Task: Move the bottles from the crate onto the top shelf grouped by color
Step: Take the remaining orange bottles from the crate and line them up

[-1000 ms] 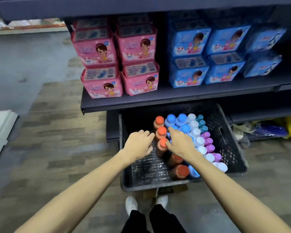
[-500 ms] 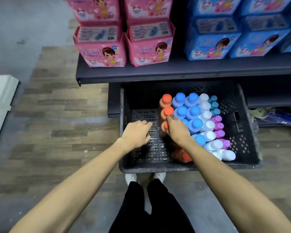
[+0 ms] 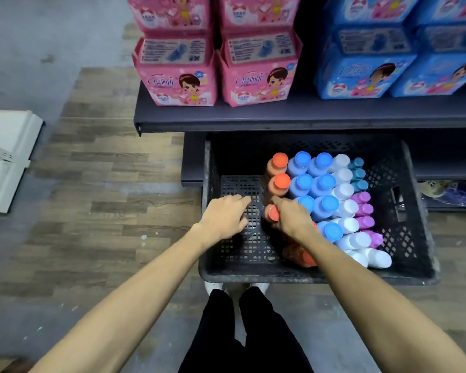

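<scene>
Down in the crate (image 3: 253, 277), the right hand (image 3: 291, 219) curls its fingers round an orange-capped bottle (image 3: 273, 213) at the bottles' left edge, while the left hand (image 3: 223, 216) hovers just beside it, fingers loosely curled, holding nothing.

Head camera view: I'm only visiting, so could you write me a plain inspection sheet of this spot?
Surface: black mesh crate on wood-look floor; the crate's left part is bare.
Job's things: bottles in rows by cap: orange bottles, blue bottles, white bottles, teal bottles, purple bottles; some nearest ones lie tipped.
Clutter: white panel on the floor, left.
Fingers: left hand over bare mesh, loosely curled, holding nothing; right hand grips the third orange bottle.
Cables: nothing seen.
Surroundings: dark shelf above, with pink packs and blue packs.
</scene>
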`<act>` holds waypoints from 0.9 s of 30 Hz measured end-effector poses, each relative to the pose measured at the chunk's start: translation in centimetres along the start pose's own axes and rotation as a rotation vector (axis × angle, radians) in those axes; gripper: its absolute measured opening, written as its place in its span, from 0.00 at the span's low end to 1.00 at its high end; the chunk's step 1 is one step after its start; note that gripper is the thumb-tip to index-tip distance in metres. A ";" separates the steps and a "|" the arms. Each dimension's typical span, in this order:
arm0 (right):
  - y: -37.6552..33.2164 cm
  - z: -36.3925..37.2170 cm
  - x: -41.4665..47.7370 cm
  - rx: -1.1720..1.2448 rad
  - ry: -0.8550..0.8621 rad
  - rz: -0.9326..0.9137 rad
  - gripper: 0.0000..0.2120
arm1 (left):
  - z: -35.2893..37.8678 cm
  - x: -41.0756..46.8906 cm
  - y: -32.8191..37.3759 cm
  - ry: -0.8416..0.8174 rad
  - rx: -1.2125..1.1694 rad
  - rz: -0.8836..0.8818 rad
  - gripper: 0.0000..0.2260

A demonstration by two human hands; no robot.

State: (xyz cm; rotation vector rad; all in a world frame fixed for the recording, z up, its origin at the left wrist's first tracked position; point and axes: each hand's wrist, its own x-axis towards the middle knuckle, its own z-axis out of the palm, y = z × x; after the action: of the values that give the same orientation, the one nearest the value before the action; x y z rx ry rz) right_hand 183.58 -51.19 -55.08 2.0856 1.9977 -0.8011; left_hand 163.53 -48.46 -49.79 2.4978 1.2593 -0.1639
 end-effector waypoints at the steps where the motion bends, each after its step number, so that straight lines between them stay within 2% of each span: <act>1: -0.3 0.3 0.0 0.008 0.005 0.011 0.24 | 0.0 0.0 0.0 0.005 -0.001 0.001 0.13; 5: -1.0 1.2 0.3 0.101 0.016 0.054 0.24 | 0.3 -0.1 -0.1 0.011 -0.003 0.003 0.12; 12: -1.5 -0.8 0.2 0.220 0.048 0.093 0.17 | 0.0 -0.4 -0.7 0.041 -0.011 0.014 0.09; 18: -3.5 -7.8 -1.7 0.261 0.202 0.018 0.13 | -3.0 0.1 -1.1 0.101 0.013 0.028 0.09; 23: -5.8 -14.1 -2.8 0.215 0.307 -0.062 0.17 | -7.3 0.5 -1.3 0.173 0.042 0.049 0.11; 27: -7.3 -18.8 -4.4 0.245 0.457 -0.083 0.20 | -11.1 0.3 -2.1 0.263 0.039 0.059 0.13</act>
State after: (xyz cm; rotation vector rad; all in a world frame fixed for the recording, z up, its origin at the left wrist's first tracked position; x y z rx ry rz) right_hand 181.88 -45.72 -35.26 2.5273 2.3229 -0.6534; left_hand 161.49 -43.19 -39.97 2.6530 1.2872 0.1613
